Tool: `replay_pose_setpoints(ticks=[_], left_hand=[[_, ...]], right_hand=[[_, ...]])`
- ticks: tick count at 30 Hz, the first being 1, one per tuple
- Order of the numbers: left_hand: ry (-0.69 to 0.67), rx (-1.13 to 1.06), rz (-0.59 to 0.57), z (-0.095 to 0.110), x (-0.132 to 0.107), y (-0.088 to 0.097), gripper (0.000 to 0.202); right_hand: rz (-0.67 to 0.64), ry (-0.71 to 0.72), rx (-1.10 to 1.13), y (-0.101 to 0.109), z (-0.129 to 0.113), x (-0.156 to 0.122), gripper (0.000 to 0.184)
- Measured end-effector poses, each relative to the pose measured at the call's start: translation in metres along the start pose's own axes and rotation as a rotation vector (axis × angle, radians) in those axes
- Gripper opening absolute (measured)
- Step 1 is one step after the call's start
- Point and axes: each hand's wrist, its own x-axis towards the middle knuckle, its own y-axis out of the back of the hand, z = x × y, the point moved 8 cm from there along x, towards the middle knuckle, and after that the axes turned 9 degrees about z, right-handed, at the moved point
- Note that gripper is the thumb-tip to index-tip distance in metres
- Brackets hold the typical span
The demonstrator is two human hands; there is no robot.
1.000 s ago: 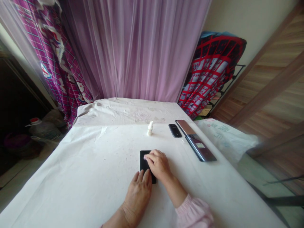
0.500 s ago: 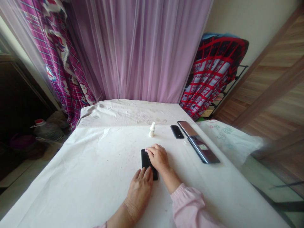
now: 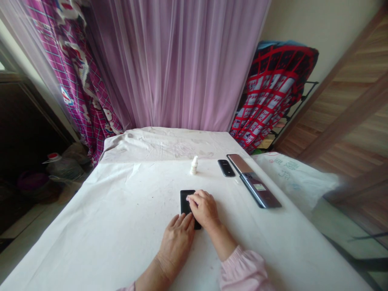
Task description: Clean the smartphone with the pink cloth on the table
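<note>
A black smartphone [image 3: 185, 205] lies flat on the white tablecloth [image 3: 121, 214] in front of me. My left hand [image 3: 178, 238] rests across its near end, fingers stretched out and lying flat. Over the phone's right side, my right hand [image 3: 206, 209] is closed in a pinch on a small pinkish-white cloth [image 3: 188, 198], which touches the dark screen. The lower right part of the phone is hidden under my hands. Beyond it stands a small white dropper-like bottle [image 3: 194, 166], upright and touched by neither hand.
To the right lie a small dark phone [image 3: 226, 168] and two larger glossy phones [image 3: 260, 190], end to end near the table's right edge. A white plastic bag [image 3: 294, 173] is beside that edge. Purple curtains [image 3: 178, 64] hang behind the table.
My right hand has slid slightly down and to the right over the phone with the cloth, uncovering more of its top. My left hand stays nearly in place.
</note>
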Motion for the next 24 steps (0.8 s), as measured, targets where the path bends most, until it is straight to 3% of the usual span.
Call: replay_pose_setpoints(ticks=[24], left_hand=[[-0.029,0.028,0.05,0.001,-0.001,0.004,0.027]], right_hand=[[-0.042,-0.089,-0.056,-0.011,0.008,0.019,0.017]])
